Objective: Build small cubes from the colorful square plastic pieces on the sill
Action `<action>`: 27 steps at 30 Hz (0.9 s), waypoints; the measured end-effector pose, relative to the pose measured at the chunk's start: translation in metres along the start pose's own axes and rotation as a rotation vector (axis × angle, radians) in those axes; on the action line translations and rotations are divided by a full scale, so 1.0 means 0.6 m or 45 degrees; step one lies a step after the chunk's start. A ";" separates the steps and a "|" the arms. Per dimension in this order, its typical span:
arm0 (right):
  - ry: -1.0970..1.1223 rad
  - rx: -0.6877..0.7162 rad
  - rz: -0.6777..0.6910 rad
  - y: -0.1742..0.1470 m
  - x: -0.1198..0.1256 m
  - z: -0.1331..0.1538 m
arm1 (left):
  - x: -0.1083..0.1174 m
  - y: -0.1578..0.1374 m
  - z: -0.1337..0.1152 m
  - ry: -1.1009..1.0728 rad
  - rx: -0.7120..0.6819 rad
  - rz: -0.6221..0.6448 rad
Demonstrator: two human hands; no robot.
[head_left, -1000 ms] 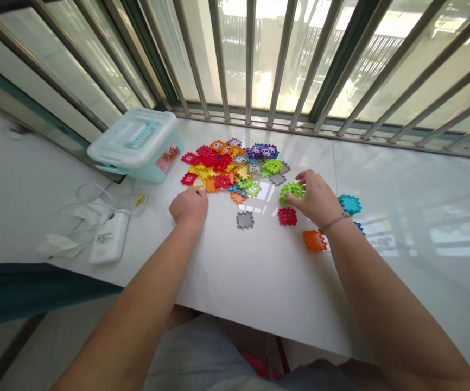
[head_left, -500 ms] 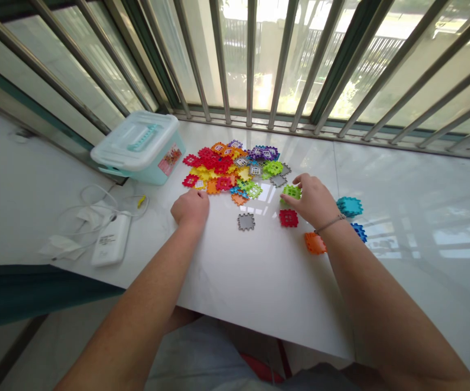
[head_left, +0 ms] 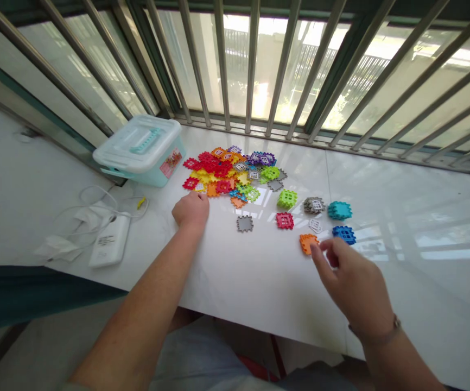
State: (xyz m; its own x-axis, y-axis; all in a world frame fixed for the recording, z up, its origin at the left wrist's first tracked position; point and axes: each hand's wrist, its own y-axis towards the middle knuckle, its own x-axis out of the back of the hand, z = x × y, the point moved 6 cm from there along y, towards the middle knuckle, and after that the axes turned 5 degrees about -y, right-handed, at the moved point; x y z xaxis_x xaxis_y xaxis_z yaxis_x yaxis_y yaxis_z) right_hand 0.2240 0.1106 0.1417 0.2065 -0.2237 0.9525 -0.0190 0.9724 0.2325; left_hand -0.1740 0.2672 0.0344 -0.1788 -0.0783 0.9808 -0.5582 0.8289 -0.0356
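My left hand [head_left: 191,210] rests as a closed fist on the white surface, just in front of a mixed pile of coloured plastic building tiles [head_left: 218,167]. Nothing shows in its fingers. My right hand [head_left: 351,279], a bracelet at its wrist, is beside the orange tile stack [head_left: 309,244]. Its thumb and forefinger curve with a small gap, and the thumb tip overlaps the stack's edge; I cannot tell whether they touch. Around it lie green [head_left: 287,199], red [head_left: 284,220], grey [head_left: 313,205], teal [head_left: 340,210] and blue tile stacks [head_left: 344,234].
A single grey tile [head_left: 245,224] lies between my hands, and a white window-shaped piece [head_left: 315,225] behind the orange stack. At left stand a lidded teal box [head_left: 141,146] and a white power bank [head_left: 110,240] with cables. Metal bars [head_left: 252,70] line the back.
My right hand has left the green stack and come right and toward me, beside the orange stack. The grey stack it covered now shows. My left hand stays put.
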 end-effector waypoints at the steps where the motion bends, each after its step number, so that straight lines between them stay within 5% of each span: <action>1: -0.050 0.005 0.049 -0.044 -0.008 -0.014 | 0.000 0.000 0.000 -0.008 -0.001 0.006; 5: -0.192 -0.081 0.154 -0.194 -0.059 -0.084 | 0.002 -0.002 0.001 -0.038 -0.011 0.020; 9: -0.357 -0.174 -0.006 -0.264 -0.077 -0.118 | 0.005 -0.006 0.001 -0.073 -0.029 0.008; 18: -0.372 -0.183 -0.099 -0.271 -0.079 -0.115 | 0.015 -0.047 0.012 -0.103 -0.238 0.094; 27: -0.347 -0.153 -0.281 -0.285 -0.105 -0.139 | -0.006 -0.233 0.108 -0.105 -0.755 0.011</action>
State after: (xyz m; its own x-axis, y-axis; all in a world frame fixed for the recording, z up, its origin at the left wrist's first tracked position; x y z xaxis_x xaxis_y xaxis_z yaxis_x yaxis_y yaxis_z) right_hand 0.2958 -0.0363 0.0258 -0.0759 -0.4225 0.9032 0.1150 0.8960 0.4288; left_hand -0.1480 0.1157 0.0237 -0.2568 -0.0934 0.9619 -0.0132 0.9956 0.0931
